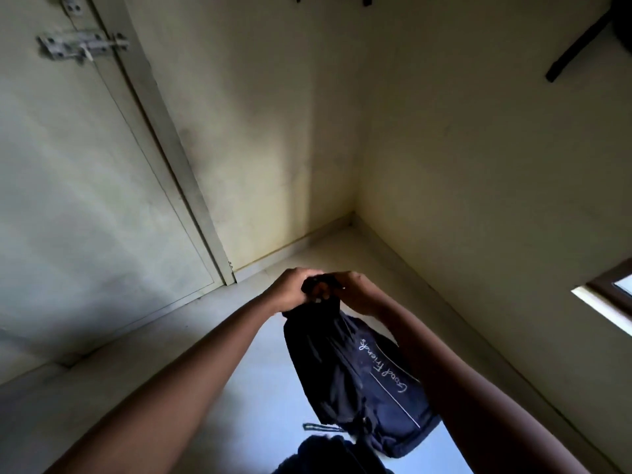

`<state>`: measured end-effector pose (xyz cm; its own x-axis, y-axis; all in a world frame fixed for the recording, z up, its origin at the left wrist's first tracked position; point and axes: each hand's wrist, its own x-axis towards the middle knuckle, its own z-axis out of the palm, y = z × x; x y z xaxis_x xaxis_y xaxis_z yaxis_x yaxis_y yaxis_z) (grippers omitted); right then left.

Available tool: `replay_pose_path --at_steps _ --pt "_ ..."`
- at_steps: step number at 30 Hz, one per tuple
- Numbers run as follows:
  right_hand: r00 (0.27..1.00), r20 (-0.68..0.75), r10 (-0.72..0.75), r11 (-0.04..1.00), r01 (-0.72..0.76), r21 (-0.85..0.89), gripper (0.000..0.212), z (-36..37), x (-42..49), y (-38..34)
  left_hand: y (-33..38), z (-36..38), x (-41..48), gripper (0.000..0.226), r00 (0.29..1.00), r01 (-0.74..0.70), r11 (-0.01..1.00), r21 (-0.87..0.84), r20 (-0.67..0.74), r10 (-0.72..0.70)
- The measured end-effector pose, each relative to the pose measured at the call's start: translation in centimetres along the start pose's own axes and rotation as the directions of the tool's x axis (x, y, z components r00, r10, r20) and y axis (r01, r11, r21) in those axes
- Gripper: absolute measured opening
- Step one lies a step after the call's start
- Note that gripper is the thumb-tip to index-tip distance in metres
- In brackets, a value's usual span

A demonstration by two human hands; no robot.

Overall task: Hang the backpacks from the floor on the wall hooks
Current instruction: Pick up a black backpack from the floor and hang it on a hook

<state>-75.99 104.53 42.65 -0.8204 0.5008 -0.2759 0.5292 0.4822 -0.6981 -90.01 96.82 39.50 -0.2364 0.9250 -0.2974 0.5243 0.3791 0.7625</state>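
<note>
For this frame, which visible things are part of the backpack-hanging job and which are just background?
Part of the job:
- dark backpack, held up at its top by left hand and right hand
- second dark bag below
- wall hooks
- hanging strap

Background:
- door
- door bolt
- window corner

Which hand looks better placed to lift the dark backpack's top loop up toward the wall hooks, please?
Probably the right hand. Both hands grip the backpack at its top, but the hooks and the already hung strap lie up and right; the left hand would reach across.
</note>
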Motion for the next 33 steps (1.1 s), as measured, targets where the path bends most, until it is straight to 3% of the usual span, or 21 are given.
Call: replay_pose_path --at_steps 4,7,9,12,15,17,20,26,30,33 --pt "0.994 -0.11 0.022 0.999 -0.018 0.041 0.024 -3.8 -0.1 0.8 3.1 -1.3 3.2 0.027 0.99 -0.074 0.997 0.004 -0.117 0.074" --pt "0.966 -0.23 0.12 0.979 -0.076 0.189 0.025 -6.2 0.9 1.2 5.0 -1.7 5.4 0.022 0.974 -0.122 0.985 -0.118 -0.205 0.096" --pt "0.942 -0.31 0.129 0.961 -0.042 0.274 0.026 -8.8 2.3 1.0 6.7 -2.6 7.8 0.022 0.947 -0.167 0.972 -0.163 -0.3 0.112" --pt "0.9 -0.417 0.124 0.963 -0.008 0.268 0.016 -13.4 5.0 0.4 10.0 -4.8 11.5 0.024 0.89 -0.238 0.96 -0.145 -0.429 0.156" --pt "0.841 -0.523 0.135 0.98 -0.033 0.198 0.026 -19.2 8.0 0.3 14.0 -8.0 15.8 0.029 0.822 -0.296 0.945 -0.14 -0.542 0.177" --pt "0.811 -0.568 0.143 0.971 -0.003 0.24 0.007 -22.6 9.6 0.2 16.5 -10.1 18.4 0.029 0.797 -0.34 0.93 -0.139 -0.567 0.207" --pt "0.787 -0.608 0.105 0.985 0.003 0.174 0.026 -27.5 11.8 -0.4 20.0 -12.8 22.2 0.028 0.772 -0.4 0.903 -0.158 -0.589 0.239" --pt "0.673 -0.739 0.042 0.961 0.175 0.214 0.02 -34.6 15.5 -1.8 25.7 -17.9 27.4 0.026 0.699 -0.482 0.87 -0.109 -0.646 0.306" --pt "0.6 -0.795 0.087 0.916 0.266 0.301 0.018 -38.9 17.2 -3.6 29.4 -21.4 29.8 0.025 0.62 -0.584 0.811 -0.025 -0.659 0.426" --pt "0.511 -0.86 -0.001 0.942 0.29 0.171 0.02 -43.3 18.8 -5.6 33.2 -25.1 32.2 0.024 0.555 -0.679 0.734 -0.002 -0.656 0.512"
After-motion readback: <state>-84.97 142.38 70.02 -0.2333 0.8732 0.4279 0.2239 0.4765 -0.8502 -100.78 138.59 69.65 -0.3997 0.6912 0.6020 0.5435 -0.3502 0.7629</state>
